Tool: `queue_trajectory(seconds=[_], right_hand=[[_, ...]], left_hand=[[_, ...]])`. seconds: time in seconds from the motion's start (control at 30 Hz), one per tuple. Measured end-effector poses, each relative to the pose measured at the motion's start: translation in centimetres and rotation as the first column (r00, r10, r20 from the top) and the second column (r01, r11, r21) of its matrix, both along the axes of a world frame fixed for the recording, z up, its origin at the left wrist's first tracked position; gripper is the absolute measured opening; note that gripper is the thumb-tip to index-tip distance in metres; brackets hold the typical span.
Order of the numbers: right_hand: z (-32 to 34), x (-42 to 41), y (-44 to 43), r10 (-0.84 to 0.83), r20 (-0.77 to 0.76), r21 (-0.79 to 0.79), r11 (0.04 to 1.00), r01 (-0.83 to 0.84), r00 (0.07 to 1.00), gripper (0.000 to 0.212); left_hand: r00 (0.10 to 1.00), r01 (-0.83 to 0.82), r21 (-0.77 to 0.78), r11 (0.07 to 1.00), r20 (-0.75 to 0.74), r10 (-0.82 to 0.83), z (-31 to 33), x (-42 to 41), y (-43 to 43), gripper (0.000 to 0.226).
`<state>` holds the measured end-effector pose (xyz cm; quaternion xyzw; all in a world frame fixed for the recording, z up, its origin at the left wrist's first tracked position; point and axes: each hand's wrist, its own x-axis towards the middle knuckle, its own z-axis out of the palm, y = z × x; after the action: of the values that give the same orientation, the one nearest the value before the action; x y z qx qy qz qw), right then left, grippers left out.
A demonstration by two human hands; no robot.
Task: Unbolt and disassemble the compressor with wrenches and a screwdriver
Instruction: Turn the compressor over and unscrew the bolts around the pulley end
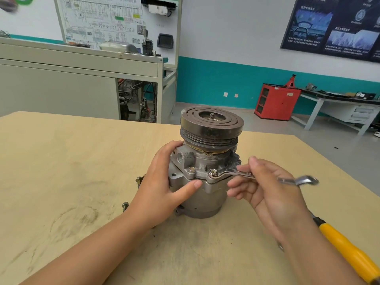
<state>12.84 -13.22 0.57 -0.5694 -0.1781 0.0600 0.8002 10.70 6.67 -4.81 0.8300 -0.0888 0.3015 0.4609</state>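
A grey metal compressor stands upright on the wooden table, its dark pulley on top. My left hand grips the compressor body from the left, thumb across the front. My right hand pinches a silver open-end wrench by its shaft. The wrench's jaw sits on a flange bolt at the front. A second flange bolt stands just to its left.
Loose bolts lie on the table left of the compressor, partly hidden by my left hand; another bolt lies nearer me. A yellow-handled screwdriver lies at the right under my forearm. The table's far edge is just behind the compressor.
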Motion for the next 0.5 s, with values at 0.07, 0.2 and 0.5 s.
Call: queue_trajectory(seconds=[0.07,0.2,0.5], right_hand=[[0.6,1.3,-0.2,0.058,-0.149,-0.023,0.998,-0.062,0.987,0.023],[1.2,3.1,0.1,0.037,-0.225,-0.050,0.998,-0.049,0.974,0.019],[0.7,-0.5,-0.1,-0.158,0.182,0.130,0.982,0.135,0.971,0.020]], left_hand=[[1.000,-0.002,0.004,1.000,0.000,0.002,0.0,0.0,0.0,0.071],[1.000,-0.002,0.010,1.000,0.001,0.002,-0.1,0.1,0.1,0.072],[1.000,0.002,0.013,1.000,0.018,-0.002,-0.2,0.2,0.1,0.071]])
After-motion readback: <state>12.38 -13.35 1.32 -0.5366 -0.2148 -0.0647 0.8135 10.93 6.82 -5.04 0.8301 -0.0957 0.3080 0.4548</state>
